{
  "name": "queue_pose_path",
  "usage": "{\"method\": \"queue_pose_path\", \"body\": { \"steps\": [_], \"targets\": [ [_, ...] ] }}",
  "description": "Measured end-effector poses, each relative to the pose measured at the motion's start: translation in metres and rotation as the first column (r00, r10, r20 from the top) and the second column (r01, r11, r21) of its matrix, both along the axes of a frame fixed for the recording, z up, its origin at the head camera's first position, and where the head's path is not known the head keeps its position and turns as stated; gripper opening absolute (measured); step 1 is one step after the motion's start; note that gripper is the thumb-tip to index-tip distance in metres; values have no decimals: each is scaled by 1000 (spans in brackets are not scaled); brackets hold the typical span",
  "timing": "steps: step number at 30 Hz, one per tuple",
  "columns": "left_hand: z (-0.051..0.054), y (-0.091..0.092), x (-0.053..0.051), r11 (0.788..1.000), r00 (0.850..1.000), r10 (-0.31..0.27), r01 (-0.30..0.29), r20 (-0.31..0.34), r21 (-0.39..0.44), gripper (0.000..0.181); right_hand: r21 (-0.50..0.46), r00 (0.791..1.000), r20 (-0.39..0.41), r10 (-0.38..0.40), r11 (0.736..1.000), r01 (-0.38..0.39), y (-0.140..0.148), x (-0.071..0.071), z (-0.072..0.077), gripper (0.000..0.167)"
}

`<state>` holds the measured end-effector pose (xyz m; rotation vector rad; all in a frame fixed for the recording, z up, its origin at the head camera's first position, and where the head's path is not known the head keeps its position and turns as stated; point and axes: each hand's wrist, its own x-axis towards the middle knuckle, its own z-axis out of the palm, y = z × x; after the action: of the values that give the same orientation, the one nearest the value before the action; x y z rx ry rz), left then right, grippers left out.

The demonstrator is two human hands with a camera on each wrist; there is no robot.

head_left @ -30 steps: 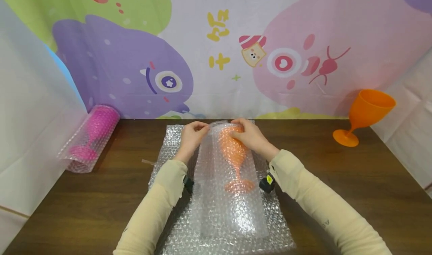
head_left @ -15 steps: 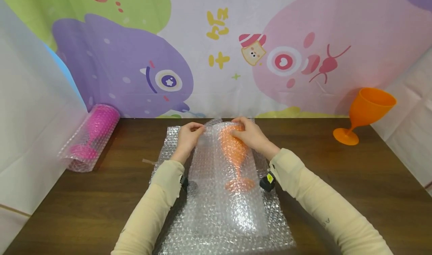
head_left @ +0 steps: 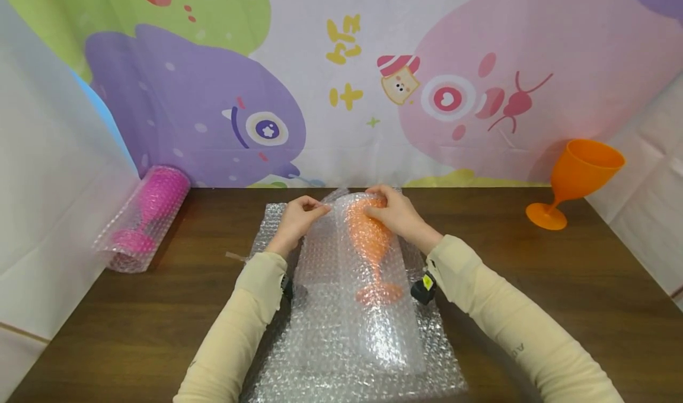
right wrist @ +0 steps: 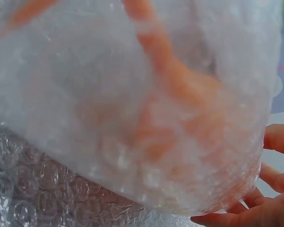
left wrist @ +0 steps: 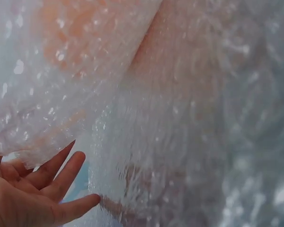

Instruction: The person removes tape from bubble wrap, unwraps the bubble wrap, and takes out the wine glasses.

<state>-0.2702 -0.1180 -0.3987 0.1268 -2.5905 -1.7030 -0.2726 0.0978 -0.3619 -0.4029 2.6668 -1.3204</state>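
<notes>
An orange goblet (head_left: 372, 237) lies rolled in clear bubble wrap (head_left: 320, 326), its base toward me. My right hand (head_left: 399, 214) grips the roll at the bowl end, thumb over the top; in the right wrist view its fingers (right wrist: 274, 182) curl about the rim end of the roll. At the roll's far left corner, my left hand (head_left: 297, 220) pinches the loose flap of wrap between thumb and fingertips. The left wrist view has the left hand (left wrist: 31, 198) at the lower left, some fingers spread, wrap hiding part of it.
A pink goblet (head_left: 155, 198) in bubble wrap lies at the back left. At the back right, a bare orange goblet (head_left: 578, 178) stands on the wooden table (head_left: 512, 272). A small clear strip (head_left: 235, 256) lies left of the wrap. A printed cloth (head_left: 341, 142) closes the back.
My left hand has moved a little left and toward me, drawing the wrap's flap out to the left of the roll. The right hand holds its place.
</notes>
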Motion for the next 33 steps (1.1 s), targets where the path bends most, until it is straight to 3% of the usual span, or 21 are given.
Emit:
{"method": "queue_pose_path", "body": {
  "steps": [7, 15, 21, 33],
  "targets": [
    [-4, -7, -2, 1000, 1000, -5, 5, 30, -7, 28, -16, 999, -29, 23, 1000, -24, -3, -1, 2, 44],
    [-11, -13, -4, 1000, 1000, -2, 2, 23, 9, 24, -44, 999, 36, 20, 999, -19, -1, -3, -5, 45],
    [-15, -17, -5, 1000, 1000, 16, -16, 18, 3, 23, -56, 1000, 25, 8, 998, -6, 0, -3, -7, 44],
    [-17, -25, -6, 999, 999, -21, 19, 45, 32, 21, -76, 999, 31, 16, 997, -14, -3, -3, -2, 45]
  ]
}}
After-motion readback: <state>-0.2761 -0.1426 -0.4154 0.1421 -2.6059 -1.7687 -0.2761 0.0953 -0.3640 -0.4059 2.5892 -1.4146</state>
